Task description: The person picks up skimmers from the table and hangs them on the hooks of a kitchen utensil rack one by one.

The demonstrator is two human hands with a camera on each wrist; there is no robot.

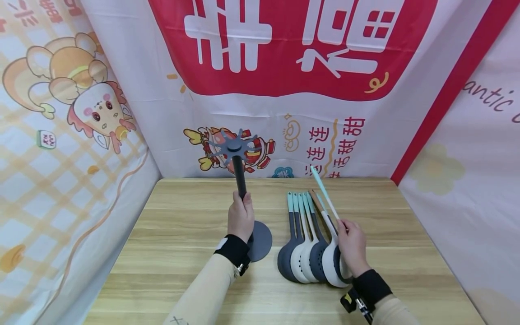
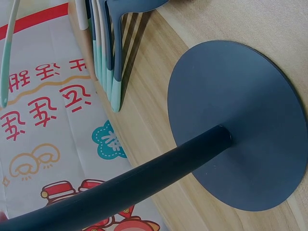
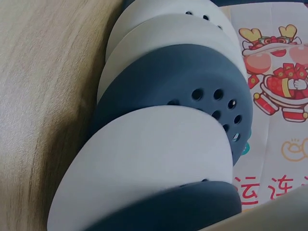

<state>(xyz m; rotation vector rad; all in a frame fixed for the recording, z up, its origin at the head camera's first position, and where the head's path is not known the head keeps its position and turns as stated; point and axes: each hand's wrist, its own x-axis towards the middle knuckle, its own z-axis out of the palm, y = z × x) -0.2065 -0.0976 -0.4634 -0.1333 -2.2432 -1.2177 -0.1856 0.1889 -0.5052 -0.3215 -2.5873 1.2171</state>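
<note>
My left hand (image 1: 240,217) grips the dark pole of a utensil stand (image 1: 239,176), which has a hooked wheel on top and a round base (image 2: 236,125) on the table. In my right hand (image 1: 352,246) is the handle of a white kitchen utensil (image 1: 325,192) with a mint end; its head is mostly hidden by the hand. Just left of that hand lies an overlapping row of ladles and slotted spoons, among them a dark ladle (image 1: 286,262), a dark slotted spoon (image 3: 178,77) and a white ladle (image 3: 154,149). Their handles point to the back.
The wooden table (image 1: 178,253) ends at a printed cloth backdrop (image 1: 138,117). Cloth walls also rise on the left (image 1: 48,180) and right (image 1: 459,149). One handle in the row has a brown end (image 1: 315,198). Each wrist wears a black band.
</note>
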